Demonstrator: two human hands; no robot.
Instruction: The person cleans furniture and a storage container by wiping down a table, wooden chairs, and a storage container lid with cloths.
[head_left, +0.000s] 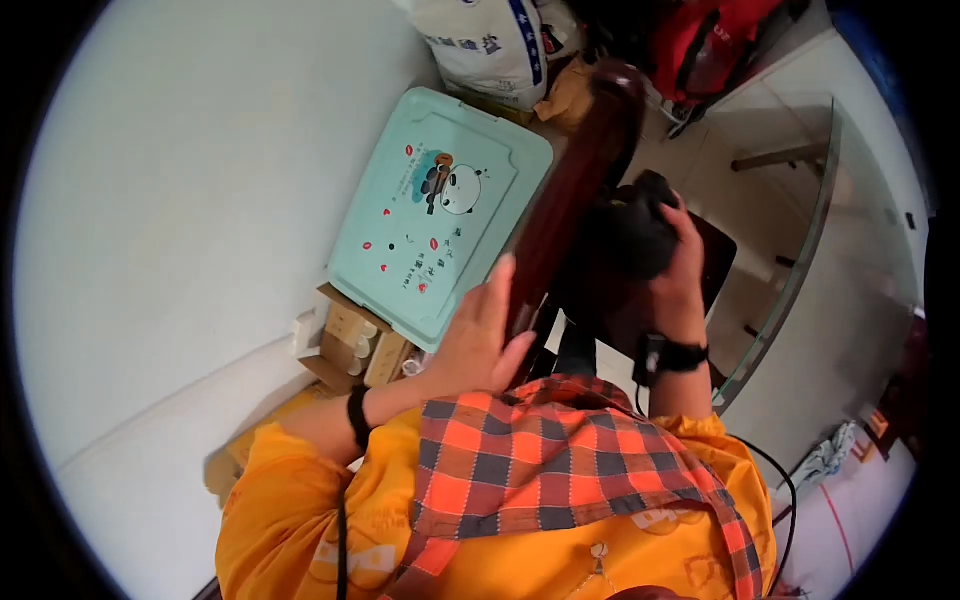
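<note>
My left hand (480, 335) lies against the side of a dark red polished wooden rail (560, 210), perhaps a chair back, with its fingers stretched out and nothing held. My right hand (682, 265) is closed around a soft black bundle (635, 225), which looks like cloth, on the far side of the rail. Beneath the bundle is a dark flat surface (715, 260), probably the seat. The bundle's lower part merges with the shadow, so its shape is hard to make out.
A mint-green storage box lid (440, 200) with a panda print is left of the rail. Below it stands an open cardboard box (350, 340). White sacks (485, 50) and a red bag (705, 45) are at the back. A glass tabletop (800, 290) curves along the right.
</note>
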